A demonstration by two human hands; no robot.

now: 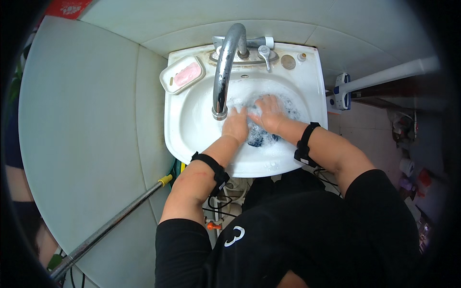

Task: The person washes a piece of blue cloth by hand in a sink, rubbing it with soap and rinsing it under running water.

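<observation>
Both my hands are down in a white wash basin (pixel 192 129) full of soapy foam. My left hand (pixel 236 124) and my right hand (pixel 269 114) press side by side on a dark blue cloth (pixel 259 138) that lies mostly under the suds. The fingers of both hands are bent onto the cloth. A tall chrome tap (pixel 223 72) curves over the bowl, its spout just left of my left hand. Black bands sit on both forearms.
A white soap dish with a pink bar (pixel 182 74) rests on the basin's back left corner. A metal pole with a yellow tip (pixel 110 223) leans at the lower left. A white pipe (pixel 389 74), toilet roll (pixel 407 166) and bottles stand at the right.
</observation>
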